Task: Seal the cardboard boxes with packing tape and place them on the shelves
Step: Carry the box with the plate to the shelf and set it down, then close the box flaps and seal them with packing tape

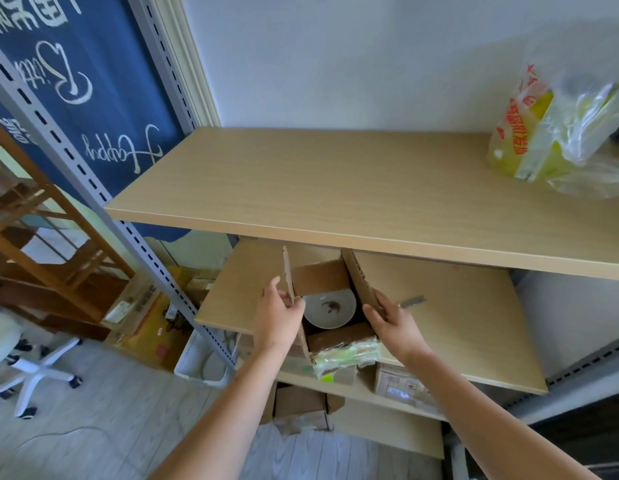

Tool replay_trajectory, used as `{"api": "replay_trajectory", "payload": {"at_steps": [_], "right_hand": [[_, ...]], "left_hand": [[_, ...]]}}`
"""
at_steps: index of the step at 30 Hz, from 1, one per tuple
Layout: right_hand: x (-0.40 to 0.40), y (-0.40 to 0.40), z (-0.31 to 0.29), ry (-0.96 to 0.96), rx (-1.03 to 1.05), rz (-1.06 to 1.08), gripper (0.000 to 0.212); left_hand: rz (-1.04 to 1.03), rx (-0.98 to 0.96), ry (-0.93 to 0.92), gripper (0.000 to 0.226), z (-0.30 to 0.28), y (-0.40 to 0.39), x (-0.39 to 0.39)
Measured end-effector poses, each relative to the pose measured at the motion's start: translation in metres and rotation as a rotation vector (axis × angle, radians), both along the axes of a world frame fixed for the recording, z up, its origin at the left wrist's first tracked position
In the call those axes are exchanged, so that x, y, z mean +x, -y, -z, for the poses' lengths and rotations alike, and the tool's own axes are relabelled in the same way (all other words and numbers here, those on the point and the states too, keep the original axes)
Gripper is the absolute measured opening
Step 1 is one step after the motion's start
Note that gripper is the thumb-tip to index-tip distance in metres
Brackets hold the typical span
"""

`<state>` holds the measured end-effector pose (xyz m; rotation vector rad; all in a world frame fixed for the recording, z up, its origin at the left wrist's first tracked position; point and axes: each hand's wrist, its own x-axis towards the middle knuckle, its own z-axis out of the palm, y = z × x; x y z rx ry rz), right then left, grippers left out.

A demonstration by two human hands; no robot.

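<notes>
- Cardboard box (336, 337) — open-topped, standing at the front edge of the middle shelf (457, 327), its near end slightly overhanging that edge; all four flaps are raised or folded back, none taped.
- Left hand (278, 315) — grips the upright left flap (288, 275), thumb on the outer face and fingers curled over the flap's edge toward the inside.
- Right hand (393, 322) — holds the right flap (361, 278), which leans outward; the fingers are curled around the flap's near end.
- White plate (329, 308) — lies flat inside the box, with a small brown mark at its centre.
- Near wall of the box — bears a band of crinkled, greenish clear tape (348, 355).
- Upper shelf (336, 188) — a light wood board above the box; a yellow-and-clear plastic bag (557, 133) with red print sits at its far right.
- Strip of grey tape (412, 301) — stuck on the middle shelf just right of the right hand.
- Lower shelf (387, 427) — carries further cardboard boxes (301, 407).
- Left surroundings — a grey slotted upright (103, 192), a blue banner (93, 81) with white script, a wooden rack (51, 244) and a white swivel chair (27, 368) on a pale plank floor.
</notes>
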<state>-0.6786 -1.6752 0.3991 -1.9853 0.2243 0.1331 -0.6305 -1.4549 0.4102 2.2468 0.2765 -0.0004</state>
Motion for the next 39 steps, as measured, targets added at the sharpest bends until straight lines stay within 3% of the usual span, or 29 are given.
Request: {"api": "replay_trajectory", "payload": {"at_steps": [3, 8, 12, 15, 20, 22, 24, 26, 29, 35, 39], "right_hand": [[0.007, -0.002, 0.002, 0.016, -0.116, 0.046, 0.016], [0.033, -0.012, -0.009, 0.017, -0.076, 0.114, 0.02], [0.065, -0.029, -0.007, -0.038, 0.018, 0.202, 0.019], [0.087, -0.051, 0.001, -0.072, 0.141, 0.261, 0.034], [0.108, -0.079, 0.011, -0.215, 0.314, 0.235, 0.039], [0.108, -0.078, 0.011, -0.262, 0.507, 0.263, 0.05], [0.101, -0.072, 0.012, -0.239, 0.654, 0.3, 0.055], [0.09, -0.064, 0.019, -0.219, 0.592, 0.357, 0.051], [0.074, -0.054, 0.047, -0.29, 0.389, 0.463, 0.033], [0.05, -0.057, 0.096, -0.429, 0.083, 0.249, 0.031], [0.046, -0.059, 0.108, -0.375, -0.118, 0.086, 0.029]], "left_hand": [[0.019, -0.042, -0.052, 0.055, -0.004, 0.006, -0.002], [-0.018, -0.246, -0.117, 0.036, -0.013, 0.006, 0.003], [-0.013, -0.262, -0.129, 0.024, -0.02, -0.007, 0.013], [0.047, -0.287, -0.125, 0.038, -0.03, -0.021, 0.022], [0.104, -0.293, -0.208, 0.048, -0.037, -0.043, 0.034], [0.058, -0.369, -0.081, 0.042, -0.036, -0.047, 0.028], [-0.134, -0.317, 0.142, 0.028, -0.028, -0.051, 0.019], [-0.386, -0.226, 0.242, 0.016, -0.012, -0.054, 0.01], [-0.543, -0.193, 0.035, 0.018, 0.021, -0.049, -0.002], [-0.298, -0.271, -0.524, 0.018, 0.087, -0.012, -0.021], [-0.134, -0.313, -0.661, 0.017, 0.114, 0.016, -0.019]]}}
